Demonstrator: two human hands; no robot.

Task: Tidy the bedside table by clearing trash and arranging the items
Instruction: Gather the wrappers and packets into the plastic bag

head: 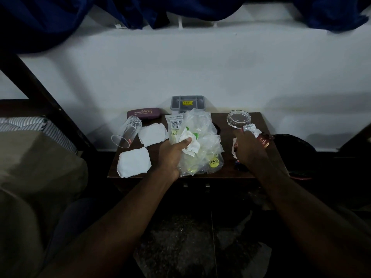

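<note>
Bedside table [227,125]: left fingers [185,141] clutch plastic bag [208,143]; right fingers [244,138] grip wrapper [251,129], maybe foil; tumbler [128,131] toppled.

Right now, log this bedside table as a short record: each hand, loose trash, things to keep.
left hand: grips tissue and plastic bags
right hand: grips foil wrapper
loose trash: back napkin and front napkin, flat on table
tumbler: on its side, left edge
glasses case: back left, shut
grey tray: back, by wall
glass dish: back right, upright
</note>
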